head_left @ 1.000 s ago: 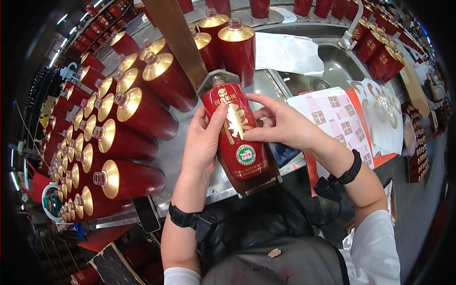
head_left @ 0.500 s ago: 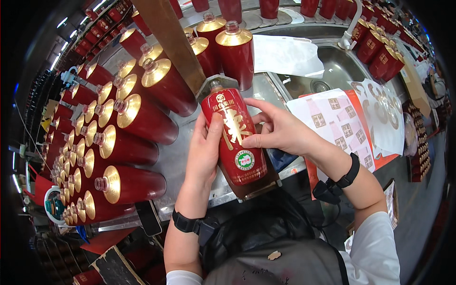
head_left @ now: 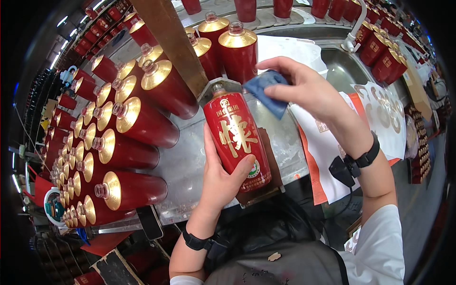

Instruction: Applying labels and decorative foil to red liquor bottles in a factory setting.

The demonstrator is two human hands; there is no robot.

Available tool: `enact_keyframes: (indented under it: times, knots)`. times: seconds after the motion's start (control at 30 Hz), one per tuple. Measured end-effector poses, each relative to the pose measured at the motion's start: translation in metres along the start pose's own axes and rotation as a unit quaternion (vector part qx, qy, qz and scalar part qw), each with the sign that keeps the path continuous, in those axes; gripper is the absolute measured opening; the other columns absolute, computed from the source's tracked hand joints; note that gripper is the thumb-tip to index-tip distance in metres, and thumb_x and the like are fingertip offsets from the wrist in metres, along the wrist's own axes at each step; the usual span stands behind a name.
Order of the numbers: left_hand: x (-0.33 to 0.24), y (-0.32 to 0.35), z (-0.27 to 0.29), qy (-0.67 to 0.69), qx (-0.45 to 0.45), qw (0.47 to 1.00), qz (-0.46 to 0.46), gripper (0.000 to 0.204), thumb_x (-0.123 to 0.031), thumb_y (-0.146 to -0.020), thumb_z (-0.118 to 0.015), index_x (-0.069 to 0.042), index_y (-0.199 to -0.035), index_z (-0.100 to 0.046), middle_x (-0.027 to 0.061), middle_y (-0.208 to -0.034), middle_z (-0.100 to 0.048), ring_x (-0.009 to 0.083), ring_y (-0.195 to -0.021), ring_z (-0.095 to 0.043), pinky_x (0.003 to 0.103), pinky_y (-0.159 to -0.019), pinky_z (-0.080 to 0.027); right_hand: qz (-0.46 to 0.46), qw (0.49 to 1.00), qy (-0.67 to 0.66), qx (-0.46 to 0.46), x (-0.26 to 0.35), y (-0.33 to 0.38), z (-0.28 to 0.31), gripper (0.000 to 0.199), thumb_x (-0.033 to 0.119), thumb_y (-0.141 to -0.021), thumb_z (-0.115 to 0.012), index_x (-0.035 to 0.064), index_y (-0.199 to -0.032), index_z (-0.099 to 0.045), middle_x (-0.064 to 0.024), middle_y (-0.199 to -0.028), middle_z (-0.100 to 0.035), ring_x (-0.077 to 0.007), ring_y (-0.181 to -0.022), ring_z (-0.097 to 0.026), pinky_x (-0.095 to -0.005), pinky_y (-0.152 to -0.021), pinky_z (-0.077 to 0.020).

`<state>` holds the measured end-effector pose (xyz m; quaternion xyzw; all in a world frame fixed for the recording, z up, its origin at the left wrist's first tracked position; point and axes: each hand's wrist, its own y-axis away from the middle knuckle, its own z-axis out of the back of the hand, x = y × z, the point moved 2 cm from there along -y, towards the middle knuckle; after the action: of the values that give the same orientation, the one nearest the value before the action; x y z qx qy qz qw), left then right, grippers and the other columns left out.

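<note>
A red glass bottle (head_left: 230,127) with gold lettering and a round green-and-white sticker lies tilted in a brown cradle (head_left: 266,192), its bare neck pointing away from me. My left hand (head_left: 219,178) grips its lower part, thumb on the front near the sticker, fingers round the left side. Above and to the right of the bottle, my right hand (head_left: 304,88) pinches a folded blue cloth (head_left: 268,90). One corner of the cloth hangs close to the bottle's shoulder; whether it touches, I cannot tell.
Many red bottles with gold shoulders (head_left: 128,190) crowd the left of the metal table. A wooden post (head_left: 173,42) rises behind the cradle. At the right are a sink (head_left: 342,69), a faucet (head_left: 351,38) and sticker sheets (head_left: 375,109). A phone (head_left: 150,223) lies at the front edge.
My right hand has left the bottle and now holds the blue cloth. The left hand has shifted down the bottle, and more of the gold lettering shows.
</note>
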<state>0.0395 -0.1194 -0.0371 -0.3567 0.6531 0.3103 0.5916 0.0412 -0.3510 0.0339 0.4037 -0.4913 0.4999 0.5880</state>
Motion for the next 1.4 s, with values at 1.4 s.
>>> enact_keyframes:
  times: [1.4]
  knots:
    - [0.005,0.014,0.01,0.026,0.062,0.997,-0.023,0.143,-0.014,-0.061,-0.093,-0.007,-0.157,0.012,0.0178,-0.151,-0.035,0.029,-0.135,-0.045,0.042,-0.111,-0.039,0.237,0.946,0.223,0.006,-0.009,0.019,-0.01,0.025,0.021,-0.079,-0.077,0.0094,-0.102,-0.075,-0.0106,-0.092,-0.073,-0.0254,-0.08,-0.069,-0.0341,-0.075,-0.0539]
